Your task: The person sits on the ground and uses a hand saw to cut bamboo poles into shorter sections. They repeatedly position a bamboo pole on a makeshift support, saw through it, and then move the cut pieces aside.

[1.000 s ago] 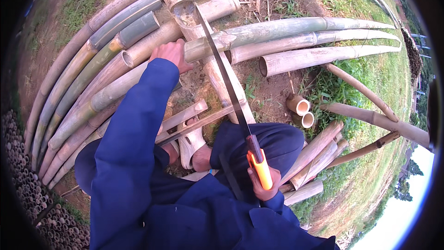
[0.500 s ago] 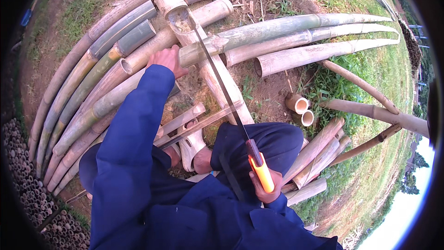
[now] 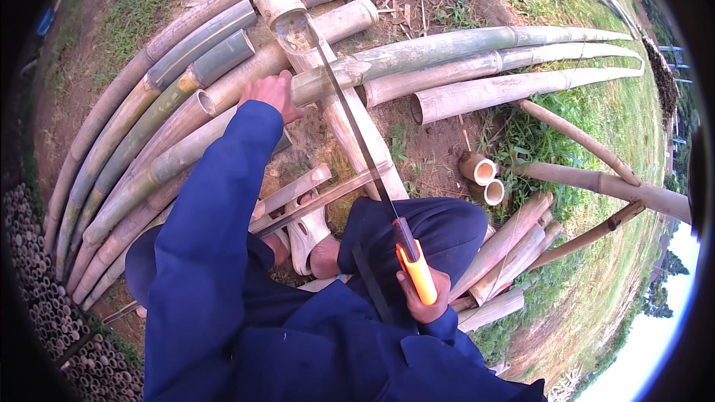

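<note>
Evidently, in the head view, the right hand [image 3: 426, 294] is wrapped around the orange-and-yellow handle of one saw [image 3: 367, 152], whose long, thin blade stretches away from that hand and crosses one green pole [image 3: 439, 46]. The left hand [image 3: 269, 94] is at the pole's cut end, just left of the blade; whether its fingers close on the bamboo or merely press it cannot be told. Beneath the pole, just right of the left hand, lies one notched support [image 3: 342, 130].

The bamboo should be stiff, hollow and fairly heavy at such length, smooth enough to roll, and likely to splinter at an edge. It seems best held near its end, fingers well clear of the teeth. The saw looks light, its blade springy; the handle is the place to grip it.

Counting outward: two pale poles [image 3: 484, 94] lie beside the green one, right of the left hand. Left of that hand are at least six long poles [image 3: 176, 159], overlapping too much for certainty. Ahead of the right hand and to its right stand two bamboo cups [image 3: 477, 169]; nearer it, at least three cut lengths [image 3: 495, 249].
</note>
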The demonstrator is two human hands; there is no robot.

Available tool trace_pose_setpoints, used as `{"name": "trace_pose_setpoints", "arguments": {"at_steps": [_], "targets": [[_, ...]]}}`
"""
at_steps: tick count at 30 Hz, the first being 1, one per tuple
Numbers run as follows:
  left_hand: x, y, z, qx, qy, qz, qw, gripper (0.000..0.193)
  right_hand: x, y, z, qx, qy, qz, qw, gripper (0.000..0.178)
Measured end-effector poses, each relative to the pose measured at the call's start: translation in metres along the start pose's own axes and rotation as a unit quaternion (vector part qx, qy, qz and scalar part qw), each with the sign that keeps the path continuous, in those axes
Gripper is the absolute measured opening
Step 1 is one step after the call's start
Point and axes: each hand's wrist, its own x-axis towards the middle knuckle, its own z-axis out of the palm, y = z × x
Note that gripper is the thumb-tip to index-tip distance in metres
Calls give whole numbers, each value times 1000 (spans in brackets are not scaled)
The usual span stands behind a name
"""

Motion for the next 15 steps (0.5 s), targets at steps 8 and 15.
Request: {"name": "trace_pose_setpoints", "arguments": {"at_steps": [8,15], "targets": [[1,1,-5,-11,5,29,1000,64,101,20,49,106,-21,-12,994,13],[-9,0,4,-6,2,6,1000,66,12,10,10,26,9,6,1000,26]]}}
